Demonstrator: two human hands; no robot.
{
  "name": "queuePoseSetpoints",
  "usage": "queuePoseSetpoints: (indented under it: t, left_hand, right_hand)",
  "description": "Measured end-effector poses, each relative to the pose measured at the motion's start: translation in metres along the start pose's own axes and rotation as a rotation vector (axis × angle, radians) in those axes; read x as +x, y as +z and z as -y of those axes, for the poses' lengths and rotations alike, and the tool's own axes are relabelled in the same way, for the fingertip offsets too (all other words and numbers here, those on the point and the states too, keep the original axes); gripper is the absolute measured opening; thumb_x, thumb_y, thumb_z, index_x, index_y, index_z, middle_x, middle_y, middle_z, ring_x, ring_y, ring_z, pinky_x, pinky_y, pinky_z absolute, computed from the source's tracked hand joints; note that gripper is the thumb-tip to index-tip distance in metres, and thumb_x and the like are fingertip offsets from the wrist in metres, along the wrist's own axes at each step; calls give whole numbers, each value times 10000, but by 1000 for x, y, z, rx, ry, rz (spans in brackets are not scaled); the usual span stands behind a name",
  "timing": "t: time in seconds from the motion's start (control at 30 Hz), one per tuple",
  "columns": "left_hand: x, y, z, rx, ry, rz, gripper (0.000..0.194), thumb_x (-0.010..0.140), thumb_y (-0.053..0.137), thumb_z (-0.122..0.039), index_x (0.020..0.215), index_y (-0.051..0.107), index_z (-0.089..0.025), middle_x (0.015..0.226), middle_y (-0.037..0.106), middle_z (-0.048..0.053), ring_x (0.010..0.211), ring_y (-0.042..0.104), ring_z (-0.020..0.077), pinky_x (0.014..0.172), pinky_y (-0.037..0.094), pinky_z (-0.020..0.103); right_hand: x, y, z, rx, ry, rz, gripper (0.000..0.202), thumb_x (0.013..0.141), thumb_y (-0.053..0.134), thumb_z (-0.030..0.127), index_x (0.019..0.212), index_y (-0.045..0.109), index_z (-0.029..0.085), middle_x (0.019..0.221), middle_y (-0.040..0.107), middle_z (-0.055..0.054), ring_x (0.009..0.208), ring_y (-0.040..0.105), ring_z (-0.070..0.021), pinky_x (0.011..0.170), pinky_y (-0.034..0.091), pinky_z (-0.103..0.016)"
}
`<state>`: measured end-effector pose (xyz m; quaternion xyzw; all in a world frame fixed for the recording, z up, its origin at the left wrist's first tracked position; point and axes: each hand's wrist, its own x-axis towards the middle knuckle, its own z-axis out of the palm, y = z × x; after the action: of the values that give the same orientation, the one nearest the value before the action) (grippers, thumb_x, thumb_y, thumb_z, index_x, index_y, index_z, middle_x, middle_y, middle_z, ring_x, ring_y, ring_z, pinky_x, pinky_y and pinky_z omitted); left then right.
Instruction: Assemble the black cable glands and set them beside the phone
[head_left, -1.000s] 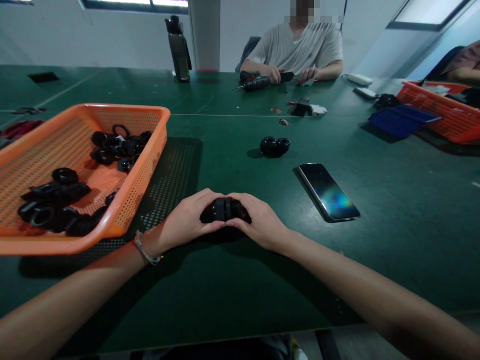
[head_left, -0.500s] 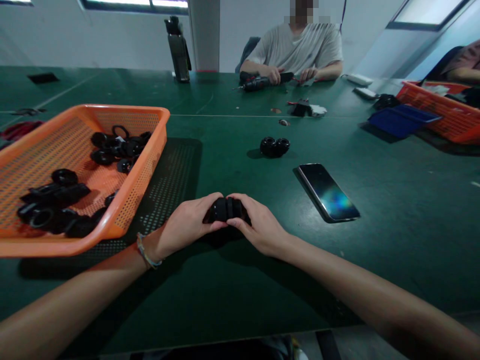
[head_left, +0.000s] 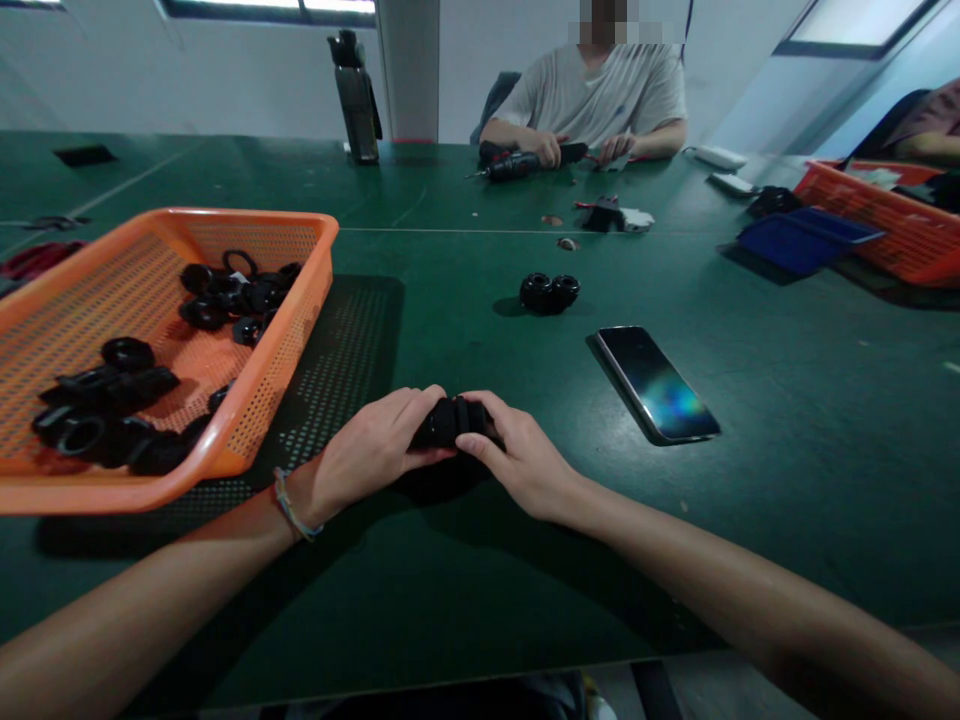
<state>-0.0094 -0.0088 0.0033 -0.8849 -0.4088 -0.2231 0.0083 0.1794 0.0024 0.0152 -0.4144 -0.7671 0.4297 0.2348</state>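
Over the near edge of the green bench (head_left: 420,590), with bare forearms slanting inward to the right of the orange basket (head_left: 291,320). Circled at the left wrist by a thin bracelet (head_left: 287,506), beside the basket's near right corner. Just right of that corner, gripped from opposite ends: a black part (head_left: 450,422), partly hidden by fingers. Curled over its left end, palm down, with the thumb on the near side: the left hand (head_left: 381,435). Pinching its right end between thumb and fingers: the right hand (head_left: 529,455). Compared with a second ago, slightly parted at the fingertips, where almost meeting then, and flatter on the left, with less dark hollow beneath that palm. Otherwise unchanged in layout. Inside the basket, loose black pieces (head_left: 112,385) in clusters. Well right of the basket, lying flat, a phone (head_left: 658,385); farther off, level with the basket's far half, a twin-ringed black piece (head_left: 550,292). Beyond the basket's far rim and to its right, an upright bottle (head_left: 357,105), a drill (head_left: 514,166) and a seated person (head_left: 600,95).
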Motion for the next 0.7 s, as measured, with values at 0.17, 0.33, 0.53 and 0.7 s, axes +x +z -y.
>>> queuePoseSetpoints:
  t: [0.17,0.33,0.53,0.7]
  left_hand:
    - [2,0,0,79,56,-34,392,939,309,-449,1068,480,-122,776,598,50,711,595,160,644,488,252]
    - [3,1,1,110,88,-40,388,940,321,-430,1063,485,-101,776,604,65,698,586,169,629,482,257]
    - [5,2,3,-24,10,-22,312,899,447,-407,1027,503,-127,809,621,50,725,612,164,660,502,252]
    - [2,5,7,-129,-73,23,339,832,549,-363,1082,499,-139,990,650,94,897,635,201,787,518,295]
  right_hand:
    - [0,0,1,81,43,-6,183,847,481,224,1007,514,140,870,605,-55,752,548,-154,679,420,-290]
    - [1,2,-1,159,63,-6,181,852,480,239,992,534,139,836,605,-39,724,548,-139,655,419,-270]
    - [5,0,-7,30,-8,-1,258,849,506,275,1061,529,129,904,628,-66,765,571,-167,692,459,-323]
    - [9,-6,-14,-173,-264,-34,453,742,666,278,1149,494,176,1162,590,-101,1049,555,-225,915,441,-417]
